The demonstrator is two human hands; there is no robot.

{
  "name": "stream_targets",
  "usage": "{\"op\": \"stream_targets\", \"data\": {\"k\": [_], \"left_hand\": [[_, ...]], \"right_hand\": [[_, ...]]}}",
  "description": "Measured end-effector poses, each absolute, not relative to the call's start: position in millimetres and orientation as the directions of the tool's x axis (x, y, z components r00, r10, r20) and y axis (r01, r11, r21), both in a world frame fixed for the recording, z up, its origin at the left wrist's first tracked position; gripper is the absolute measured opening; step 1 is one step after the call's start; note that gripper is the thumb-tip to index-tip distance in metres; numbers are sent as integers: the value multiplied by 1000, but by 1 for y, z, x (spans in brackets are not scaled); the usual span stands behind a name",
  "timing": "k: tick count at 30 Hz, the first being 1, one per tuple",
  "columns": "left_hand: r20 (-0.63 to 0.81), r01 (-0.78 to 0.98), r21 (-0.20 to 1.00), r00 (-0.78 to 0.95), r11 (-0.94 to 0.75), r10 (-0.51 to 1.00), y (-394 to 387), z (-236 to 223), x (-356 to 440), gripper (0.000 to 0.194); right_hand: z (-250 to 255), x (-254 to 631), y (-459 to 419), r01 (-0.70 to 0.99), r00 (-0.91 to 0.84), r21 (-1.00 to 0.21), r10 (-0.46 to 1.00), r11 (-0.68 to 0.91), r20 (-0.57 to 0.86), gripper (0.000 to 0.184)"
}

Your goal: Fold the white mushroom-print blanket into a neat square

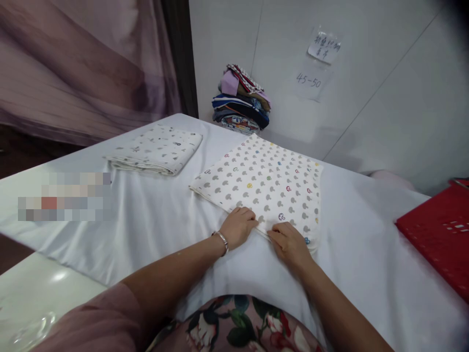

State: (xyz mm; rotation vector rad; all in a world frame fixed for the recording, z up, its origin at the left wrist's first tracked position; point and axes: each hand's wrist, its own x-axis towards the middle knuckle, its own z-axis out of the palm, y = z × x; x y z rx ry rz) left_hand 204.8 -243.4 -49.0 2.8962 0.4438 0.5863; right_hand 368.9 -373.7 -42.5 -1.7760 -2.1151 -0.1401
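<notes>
A white cloth (269, 176) printed with grey and coloured mushroom-like shapes lies flat in front of me, folded into a rough square. At its near edge, my left hand (240, 227) has its fingers curled onto the fabric; a bracelet (222, 242) circles that wrist. A short gap to the right, my right hand (291, 242) pinches the same edge between thumb and fingers. Farther left lies another folded white cloth (157, 149) with a small grey print, apart from both hands.
A white sheet (154, 220) covers the table. Against the wall, a stack of folded clothes (242, 100) stands behind the table. A red plastic basket (436, 230) is at the right edge. Paper notes (324, 47) hang on the wall, and a pinkish curtain (91, 63) hangs at left.
</notes>
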Motion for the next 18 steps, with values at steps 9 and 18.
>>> {"op": "stream_targets", "data": {"k": [9,18], "left_hand": [[305,252,212,901,-944,309,-246,-47,201,21],[344,277,165,883,-946,319,-245,-49,201,24]], "right_hand": [[-34,364,-377,957,-158,-204,962,205,223,25],[-42,367,-378,934,-50,-315,936,167,347,26]]}}
